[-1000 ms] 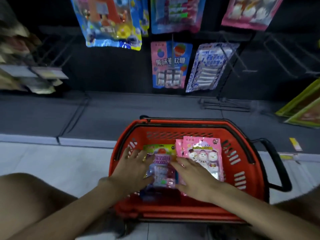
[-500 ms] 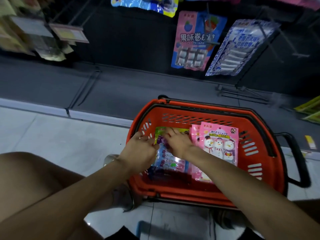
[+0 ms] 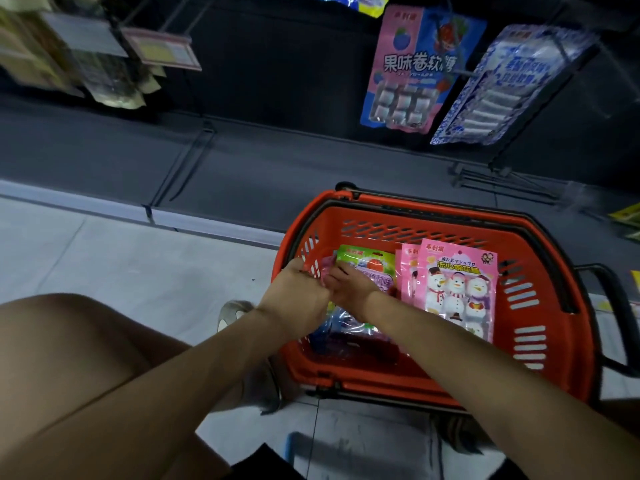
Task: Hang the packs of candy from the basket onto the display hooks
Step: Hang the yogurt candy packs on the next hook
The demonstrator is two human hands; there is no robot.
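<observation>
— Red plastic basket on the floor, lower right of the frame, with several candy packs in it. Which one is coming out?

— The purple-and-blue pack, at the basket's left side, lying over the green pack. Only its lower end and a pinkish top corner show, because the wrists cover the rest.

— And the hands?

— The right hand lies across that pack, fingers curled at its top left corner, pinching it as far as I can see. The left hand meets it there, by the basket's left wall. Its fingers are hidden behind its own back, so I cannot tell whether it grips or only steadies.

— How will the pack handle?

— Light and floppy, I'd judge. It's thin glossy film with loose sweets inside, so it should sag if lifted by the middle. The best hold is the flat sealed strip at the top. There's probably a hang hole there, like on the pink-and-blue pack and the blue-and-white pack hanging at upper right.

— Any risks?

— Slick film may slide and drag the green pack along. The pink snowman packs lie just beside it, toward the right. A hard tug could crease or tear the film.
</observation>
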